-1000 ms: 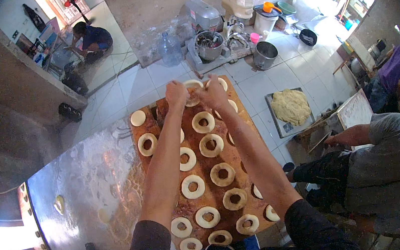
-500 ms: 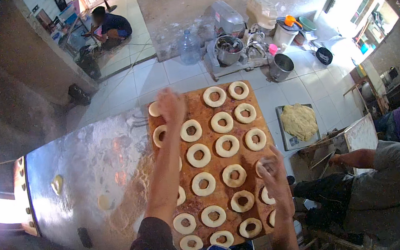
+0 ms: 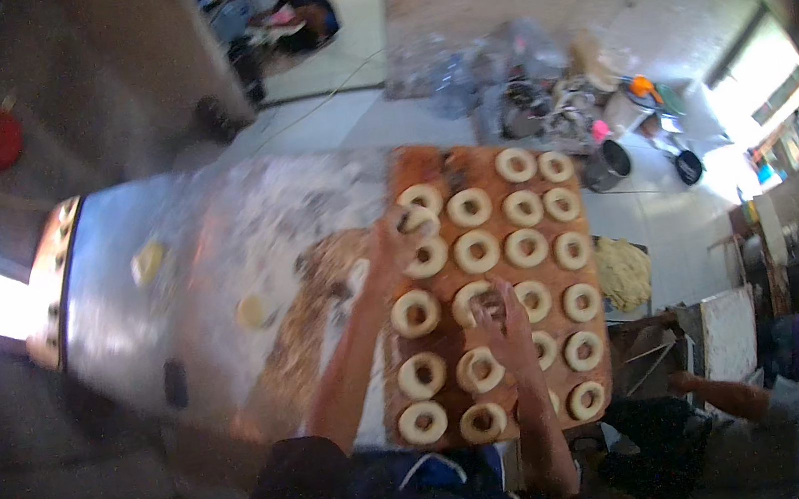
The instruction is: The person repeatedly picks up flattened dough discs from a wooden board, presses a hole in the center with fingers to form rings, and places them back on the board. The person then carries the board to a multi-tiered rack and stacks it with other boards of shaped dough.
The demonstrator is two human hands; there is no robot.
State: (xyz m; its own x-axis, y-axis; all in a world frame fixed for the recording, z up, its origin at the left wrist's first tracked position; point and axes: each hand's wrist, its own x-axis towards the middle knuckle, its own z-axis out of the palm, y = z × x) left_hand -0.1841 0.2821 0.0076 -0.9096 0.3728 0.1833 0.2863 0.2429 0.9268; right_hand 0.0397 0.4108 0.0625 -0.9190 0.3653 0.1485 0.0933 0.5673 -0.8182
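Observation:
Pale dough rings lie in rows on a reddish-brown wooden board in front of me. My left hand, somewhat blurred, is at the board's left side. Its fingers are closed on a dough ring, which overlaps the rings behind it. Nearer the middle, my right hand hovers over the rows with its fingers apart and nothing visible in them. One dough ring is partly covered by those fingers, and my right forearm hides others.
A floury metal table extends left, carrying a dough piece and a flat dough round. A tray of dough lies beyond the board's right edge. One person sits at right; another crouches in the doorway. A metal pot stands on the floor.
The view has swung, so the board appears further right. My left hand has come back from the far left corner toward me; my right hand has moved inward from the board's right edge.

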